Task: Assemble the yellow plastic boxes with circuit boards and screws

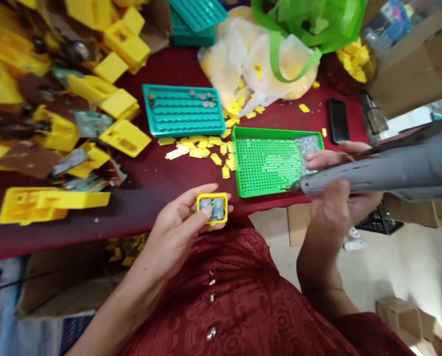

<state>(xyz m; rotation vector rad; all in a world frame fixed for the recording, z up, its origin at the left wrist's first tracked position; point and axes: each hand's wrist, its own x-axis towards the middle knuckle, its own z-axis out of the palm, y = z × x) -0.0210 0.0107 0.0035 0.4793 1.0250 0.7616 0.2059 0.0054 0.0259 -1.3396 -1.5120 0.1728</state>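
Note:
My left hand (185,217) pinches a small yellow frame with a circuit board (212,207) above the near edge of the dark red table (139,173). My right hand (339,190) is wrapped around a grey electric screwdriver (384,173), whose tip points left over the green perforated tray (270,163). The fingers of this hand rest near a patch of small screws at the tray's right side.
A teal tray (183,110) with a few round cells lies behind loose yellow clips (202,148). Yellow plastic housings (53,202) and circuit boards pile up at the left. A green bag (306,24), a plastic sack, a black phone (337,119) and cardboard boxes stand at the back right.

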